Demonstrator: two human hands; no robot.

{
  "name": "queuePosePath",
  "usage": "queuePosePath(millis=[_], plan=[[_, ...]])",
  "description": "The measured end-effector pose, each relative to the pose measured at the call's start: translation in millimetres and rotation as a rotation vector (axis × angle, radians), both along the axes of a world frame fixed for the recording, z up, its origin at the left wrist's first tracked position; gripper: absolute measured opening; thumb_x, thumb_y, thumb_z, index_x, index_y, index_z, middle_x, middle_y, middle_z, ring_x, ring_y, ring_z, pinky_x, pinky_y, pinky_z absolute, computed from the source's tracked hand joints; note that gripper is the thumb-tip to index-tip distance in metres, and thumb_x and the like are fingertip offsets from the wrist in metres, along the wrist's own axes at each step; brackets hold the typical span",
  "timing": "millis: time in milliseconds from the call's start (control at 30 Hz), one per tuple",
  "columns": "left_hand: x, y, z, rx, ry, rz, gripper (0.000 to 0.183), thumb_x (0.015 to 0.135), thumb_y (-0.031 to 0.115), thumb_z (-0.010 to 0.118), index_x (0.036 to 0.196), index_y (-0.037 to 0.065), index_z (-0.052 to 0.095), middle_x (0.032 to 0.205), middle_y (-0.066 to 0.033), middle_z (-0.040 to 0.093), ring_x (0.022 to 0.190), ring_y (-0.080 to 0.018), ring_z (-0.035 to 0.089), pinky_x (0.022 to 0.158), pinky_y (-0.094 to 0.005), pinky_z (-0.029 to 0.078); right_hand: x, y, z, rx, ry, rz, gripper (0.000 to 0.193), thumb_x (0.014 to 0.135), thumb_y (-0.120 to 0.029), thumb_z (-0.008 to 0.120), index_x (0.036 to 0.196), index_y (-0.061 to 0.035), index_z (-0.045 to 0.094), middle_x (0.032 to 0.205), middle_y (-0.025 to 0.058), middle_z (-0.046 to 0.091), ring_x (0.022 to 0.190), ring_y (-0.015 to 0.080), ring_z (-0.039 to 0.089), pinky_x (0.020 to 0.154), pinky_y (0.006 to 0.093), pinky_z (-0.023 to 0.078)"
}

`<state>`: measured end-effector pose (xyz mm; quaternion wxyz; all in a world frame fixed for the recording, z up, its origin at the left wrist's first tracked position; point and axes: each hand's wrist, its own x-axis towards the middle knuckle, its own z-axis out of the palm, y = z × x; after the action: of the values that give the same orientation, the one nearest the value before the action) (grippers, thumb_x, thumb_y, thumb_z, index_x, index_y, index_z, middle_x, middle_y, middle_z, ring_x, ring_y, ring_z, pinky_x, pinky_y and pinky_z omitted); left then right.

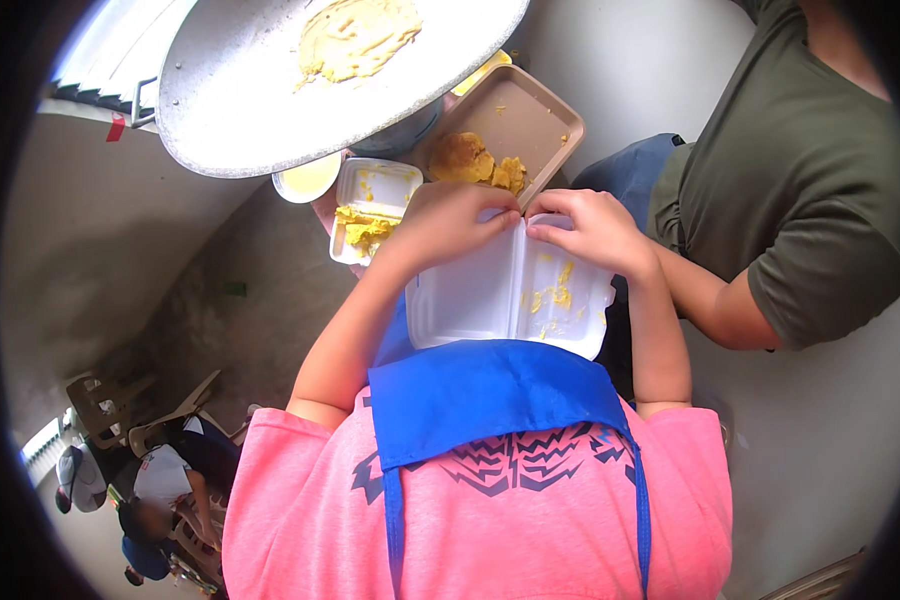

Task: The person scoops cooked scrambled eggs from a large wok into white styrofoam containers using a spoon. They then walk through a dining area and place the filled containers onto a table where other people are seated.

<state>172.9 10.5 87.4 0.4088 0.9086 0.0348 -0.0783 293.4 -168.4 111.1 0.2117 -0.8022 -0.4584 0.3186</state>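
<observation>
An opened white foam clamshell food box (467, 300) lies in front of my blue apron. Its right half is smeared with yellow bits; the left half looks mostly clean. My left hand (452, 222) pinches the box's far edge just left of the fold. Just right of the fold, my right hand (598, 228) has its thumb and fingers closed on the same edge. Beyond my hands is a tan tray (530, 105) with golden-yellow pieces of food (462, 157). A smaller open foam box (380, 185) beside my left wrist holds crumbly yellow food (365, 232).
A wide metal pan (240, 110) with a pale yellow doughy mass (360, 38) hangs over the far left. Below it sits a white bowl (308, 180) of yellow liquid. Another person in a green shirt (820, 200) is close at right. Chairs (95, 410) and people occupy the lower left.
</observation>
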Motion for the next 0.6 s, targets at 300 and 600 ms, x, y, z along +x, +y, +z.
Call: queuePosePath(millis=[300,600], plan=[[-3.0,3.7,5.8,-0.009,0.107,-0.017,0.031,0.086,0.039,0.055,0.094,0.013,0.068,0.084,-0.0105,0.068,0.079,-0.0283,0.064,0.07,-0.0363,0.047,2.1,10.3,-9.9,-0.135,0.099,0.01,0.04,0.066,-0.038,0.075,0.094,-0.0098,0.072,0.092,0.0114,0.069,0.089,0.0265,0.064,0.079,0.0364,0.048],[-8.9,5.1,-9.5,-0.024,0.124,0.045,0.034,0.084,0.043,0.057,0.094,0.013,0.069,0.086,-0.0115,0.068,0.081,-0.0285,0.064,0.073,-0.0365,0.047,-19.3,17.8,0.8,-0.163,-0.076,-0.037,0.031,0.068,-0.033,0.075,0.085,-0.0064,0.072,0.084,0.0109,0.068,0.083,0.0274,0.064,0.075,0.0358,0.048]])
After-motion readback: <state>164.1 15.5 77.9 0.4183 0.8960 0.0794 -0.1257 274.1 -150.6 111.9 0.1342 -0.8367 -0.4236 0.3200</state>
